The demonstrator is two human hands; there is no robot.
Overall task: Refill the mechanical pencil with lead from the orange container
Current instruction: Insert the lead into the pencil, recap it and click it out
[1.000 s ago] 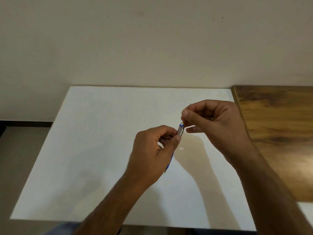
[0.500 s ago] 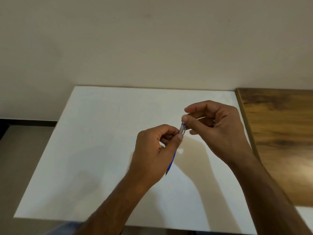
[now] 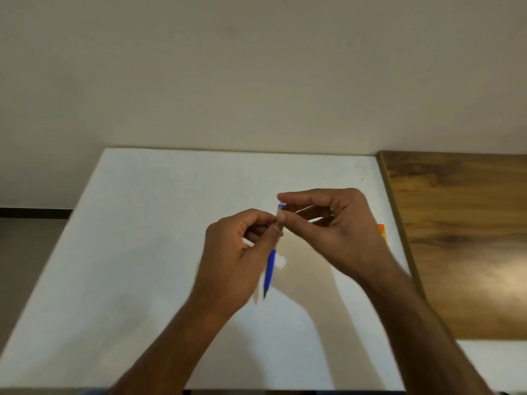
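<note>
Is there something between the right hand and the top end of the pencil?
Nothing visible. The right hand has its fingertips directly at the top end of the mechanical pencil, which the left hand holds.

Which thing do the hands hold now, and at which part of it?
The left hand grips the slim blue mechanical pencil by its upper barrel, tip down. The right hand pinches its top end.

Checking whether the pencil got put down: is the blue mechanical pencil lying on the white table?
No, the blue mechanical pencil is held up off the white table in the left hand.
</note>
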